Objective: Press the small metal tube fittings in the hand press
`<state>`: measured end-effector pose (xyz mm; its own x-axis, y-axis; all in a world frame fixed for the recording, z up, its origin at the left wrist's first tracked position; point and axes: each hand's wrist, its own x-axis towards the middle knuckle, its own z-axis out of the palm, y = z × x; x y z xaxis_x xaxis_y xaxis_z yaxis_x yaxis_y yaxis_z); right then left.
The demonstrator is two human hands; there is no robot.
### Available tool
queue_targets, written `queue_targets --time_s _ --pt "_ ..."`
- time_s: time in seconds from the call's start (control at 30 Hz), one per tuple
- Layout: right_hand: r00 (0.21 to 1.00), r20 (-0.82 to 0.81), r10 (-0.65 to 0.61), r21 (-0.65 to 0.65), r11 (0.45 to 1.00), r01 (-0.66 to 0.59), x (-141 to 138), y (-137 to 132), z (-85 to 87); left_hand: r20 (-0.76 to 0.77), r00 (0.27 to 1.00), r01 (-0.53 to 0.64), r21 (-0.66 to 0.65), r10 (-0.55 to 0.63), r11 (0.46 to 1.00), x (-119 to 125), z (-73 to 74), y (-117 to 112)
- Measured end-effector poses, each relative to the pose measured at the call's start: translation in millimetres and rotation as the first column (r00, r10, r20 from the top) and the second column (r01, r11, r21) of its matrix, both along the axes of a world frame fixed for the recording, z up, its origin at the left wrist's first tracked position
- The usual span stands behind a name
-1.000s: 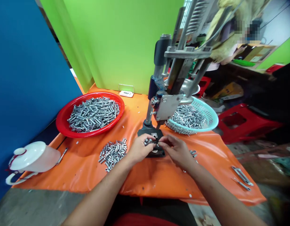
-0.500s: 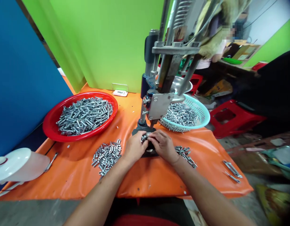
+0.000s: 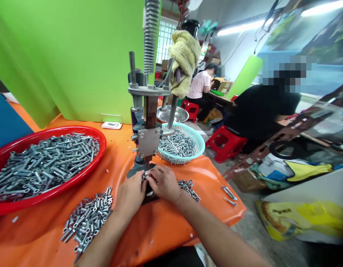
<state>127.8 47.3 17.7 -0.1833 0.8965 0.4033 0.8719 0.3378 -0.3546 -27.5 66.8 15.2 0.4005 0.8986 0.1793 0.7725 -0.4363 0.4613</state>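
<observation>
Just below grey metal press [image 3: 149, 142] | my left grip [image 3: 131, 191] pinches silver metal piece [image 3: 144, 176] | right grip [image 3: 165, 183] alongside it, hold unclear

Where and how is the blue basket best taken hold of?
Probably by the right rim of the basket, coming from the right and above, fingers inside, thumb outside. There the slotted wall stands bare above the metal parts, leaving an edge to pinch; on the left, the press crowds the view and perhaps the approach.
</observation>
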Motion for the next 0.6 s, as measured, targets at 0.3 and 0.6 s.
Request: queue_targets --time_s 0.3,0.6 --pt "0.977 -0.209 0.031 -0.129 0.99 -0.059 11.3 -5.9 -2.3 -0.009 1.0 -0.029 0.017 0.029 0.999 0.1 -4.3 0.8" --pt "0.925 0.247 -0.289 -0.27 0.896 0.352 65.9 -25.1 8.9 0.124 0.991 -0.054 -0.02 0.056 0.998 0.2 -7.6 0.3"
